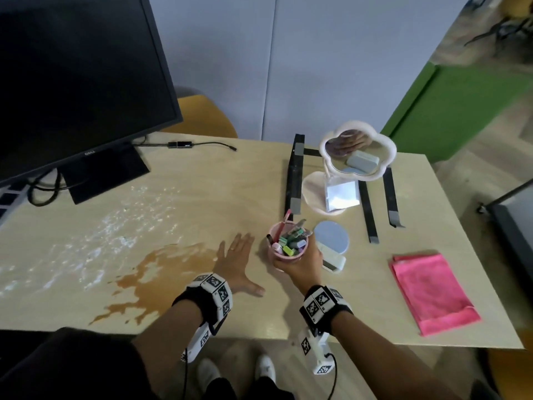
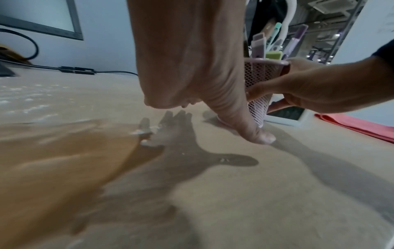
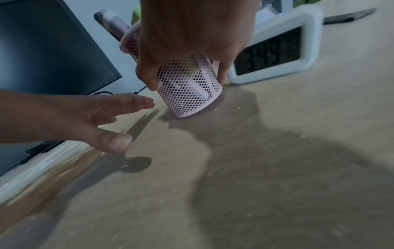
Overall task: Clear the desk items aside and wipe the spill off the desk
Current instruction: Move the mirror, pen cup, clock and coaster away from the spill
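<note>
the right hand (image 1: 300,262) is gripping a pink mesh pen cup (image 3: 187,87), tilted, its base edge touching the pale wooden desk (image 1: 331,313). the left hand (image 1: 235,262) is hovering flat, fingers spread, beside the glossy brown spill (image 1: 161,272). only the right wrist view is showing the white clock (image 3: 275,50) reading 349.

The monitor (image 1: 72,82) carries "DELL" on its lower bezel (small, tilted). The white digital clock (image 3: 275,50) displays "349".
</note>
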Tool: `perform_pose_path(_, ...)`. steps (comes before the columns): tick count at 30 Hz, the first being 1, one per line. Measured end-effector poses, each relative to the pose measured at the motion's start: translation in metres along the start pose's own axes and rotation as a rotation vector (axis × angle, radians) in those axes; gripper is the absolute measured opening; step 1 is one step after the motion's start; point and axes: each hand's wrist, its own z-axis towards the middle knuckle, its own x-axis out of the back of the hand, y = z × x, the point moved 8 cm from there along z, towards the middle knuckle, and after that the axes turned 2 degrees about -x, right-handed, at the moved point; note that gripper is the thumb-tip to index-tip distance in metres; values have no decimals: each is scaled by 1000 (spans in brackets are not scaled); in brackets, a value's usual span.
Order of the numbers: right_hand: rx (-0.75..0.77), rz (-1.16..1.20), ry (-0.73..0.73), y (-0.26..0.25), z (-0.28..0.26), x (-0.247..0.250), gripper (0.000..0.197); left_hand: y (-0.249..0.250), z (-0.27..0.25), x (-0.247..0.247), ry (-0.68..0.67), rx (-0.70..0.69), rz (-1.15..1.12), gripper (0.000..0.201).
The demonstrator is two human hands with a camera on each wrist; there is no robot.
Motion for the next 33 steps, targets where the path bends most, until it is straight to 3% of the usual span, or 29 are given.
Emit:
perform_pose_path(7,-39,-7,71,15,1,43,75,32,8,-27,-111,38,218,133)
perform_pose_path(18,-16,-70,84,10,-1,61,71,35,8,-27,-86,67,232,131)
perform_pose_path(21,21,-108,71,10,-1,63,77,40,7,-29,-79,52,262,123)
perform_pose_path(23,39,-132,56,15,-1,69,88,51,6,-30,-34,25,278,107)
perform_pose_path(25,102,-200,33,19,-2,79,93,67,3,-28,97,-24,297,75)
perform_pose_path(28,206,-325,72,22,-6,101,66,102,-6,-32,291,-228,355,30)
perform_pose_path(31,244,-420,167,30,-9,131,41,139,-13,-58,257,-485,382,16)
perform_pose_path(33,199,-472,224,46,-10,154,32,159,-11,-74,180,-585,367,23)
